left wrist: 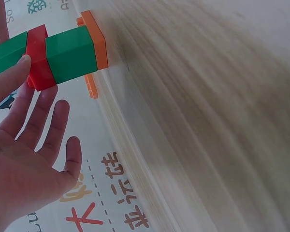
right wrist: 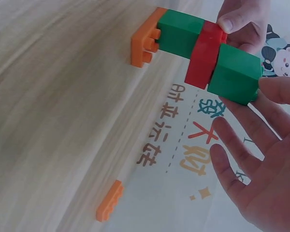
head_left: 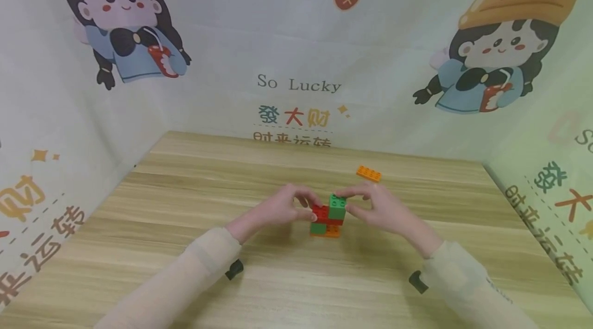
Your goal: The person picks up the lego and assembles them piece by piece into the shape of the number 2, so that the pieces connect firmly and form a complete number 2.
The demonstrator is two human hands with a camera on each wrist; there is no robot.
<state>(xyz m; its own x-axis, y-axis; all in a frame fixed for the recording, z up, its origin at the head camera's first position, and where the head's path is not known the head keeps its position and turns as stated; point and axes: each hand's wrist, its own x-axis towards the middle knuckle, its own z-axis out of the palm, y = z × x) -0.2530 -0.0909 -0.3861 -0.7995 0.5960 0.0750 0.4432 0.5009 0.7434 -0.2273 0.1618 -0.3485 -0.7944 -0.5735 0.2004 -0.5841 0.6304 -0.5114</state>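
A small stack of toy building blocks stands on the table between both hands. Its base is a flat orange brick (head_left: 333,232), with a lower green block (left wrist: 71,54) on one end. Across that block lies a red brick (right wrist: 203,55), and an upper green block (head_left: 337,209) sits on the red brick's right end. My left hand (head_left: 283,207) pinches the red brick at its left side with thumb and fingers. From the other side, my right hand (head_left: 377,206) grips the upper green block, thumb and fingertips at its faces.
A loose orange brick (head_left: 368,173) lies flat on the wooden table (head_left: 185,190), behind the right hand. Printed cloth (head_left: 222,51) hangs along the back and both sides of the table. Small black objects (head_left: 418,281) show beside the sleeves.
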